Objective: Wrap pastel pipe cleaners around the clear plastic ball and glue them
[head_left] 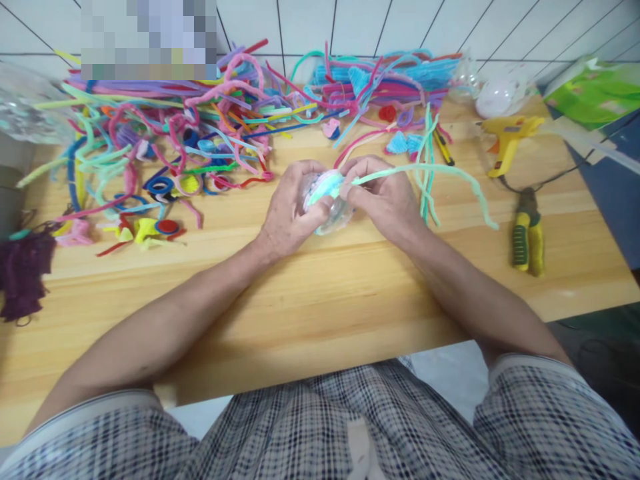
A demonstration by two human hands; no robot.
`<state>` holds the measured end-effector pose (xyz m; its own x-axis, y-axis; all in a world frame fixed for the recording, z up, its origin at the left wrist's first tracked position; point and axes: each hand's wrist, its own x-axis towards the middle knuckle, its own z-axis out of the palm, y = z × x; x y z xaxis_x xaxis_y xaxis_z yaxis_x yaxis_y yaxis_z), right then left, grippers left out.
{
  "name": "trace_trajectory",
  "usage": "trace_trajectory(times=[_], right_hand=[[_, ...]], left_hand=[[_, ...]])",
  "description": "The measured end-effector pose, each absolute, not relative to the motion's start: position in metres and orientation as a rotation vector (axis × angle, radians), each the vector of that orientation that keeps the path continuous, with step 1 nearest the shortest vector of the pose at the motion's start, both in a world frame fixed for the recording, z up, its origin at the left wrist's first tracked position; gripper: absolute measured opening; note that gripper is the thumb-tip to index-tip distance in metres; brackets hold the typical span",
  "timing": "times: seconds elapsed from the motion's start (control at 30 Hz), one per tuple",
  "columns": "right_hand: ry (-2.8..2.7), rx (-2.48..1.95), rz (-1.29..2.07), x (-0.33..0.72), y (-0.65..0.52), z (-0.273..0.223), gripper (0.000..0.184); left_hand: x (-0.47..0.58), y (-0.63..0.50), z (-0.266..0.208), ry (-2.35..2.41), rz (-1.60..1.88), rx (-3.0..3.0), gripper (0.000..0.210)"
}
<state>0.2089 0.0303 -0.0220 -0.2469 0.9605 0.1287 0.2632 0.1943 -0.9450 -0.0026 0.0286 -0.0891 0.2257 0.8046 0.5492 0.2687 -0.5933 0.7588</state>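
Above the middle of the table, my left hand (295, 210) is closed round a clear plastic ball (337, 223). A band of pink and mint-green fuzzy stem runs across the ball. My right hand (383, 197) pinches a mint-green pipe cleaner (440, 170) close to the ball's right side; its long free end trails off to the right and bends down. Where the pipe cleaner meets the band is partly hidden by my fingers. More mint-green pipe cleaners (427, 193) lie on the table just beyond my right hand.
Tangled pipe cleaners (135, 133) cover the back left, with blue bundles (390, 70) along the back. To the right are a yellow glue gun (510, 137), pliers (527, 233) and a cutter knife (444, 147). Clear balls (495, 97) stand at the back right, a purple tassel (27, 267) far left.
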Motion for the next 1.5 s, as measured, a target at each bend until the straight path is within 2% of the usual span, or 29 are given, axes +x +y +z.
trace_trajectory(times=[0.37, 0.63, 1.03, 1.27, 1.5], right_hand=[[-1.71, -1.177, 1.026, 0.2086, 0.0295, -0.0239, 0.023], [-1.666, -1.125, 1.048, 0.208, 0.0302, -0.0235, 0.013], [-1.625, -1.161, 1.086, 0.2058, 0.0257, -0.028, 0.037], [-1.606, -1.18, 1.07, 0.2035, 0.0248, -0.0277, 0.033], [-1.612, -1.191, 1.065, 0.2037, 0.0249, -0.0288, 0.032]], left_hand=[[-0.0067, 0.0281, -0.0879, 0.963, 1.321, 1.952, 0.063], [-0.0045, 0.03, -0.0887, 0.955, 1.331, 1.937, 0.073], [-0.0001, 0.0299, -0.0917, 0.973, 1.343, 1.94, 0.072], [-0.0041, 0.0288, -0.0896, 0.89, 1.328, 1.933, 0.064], [-0.002, 0.0276, -0.0849, 0.922, 1.314, 1.927, 0.072]])
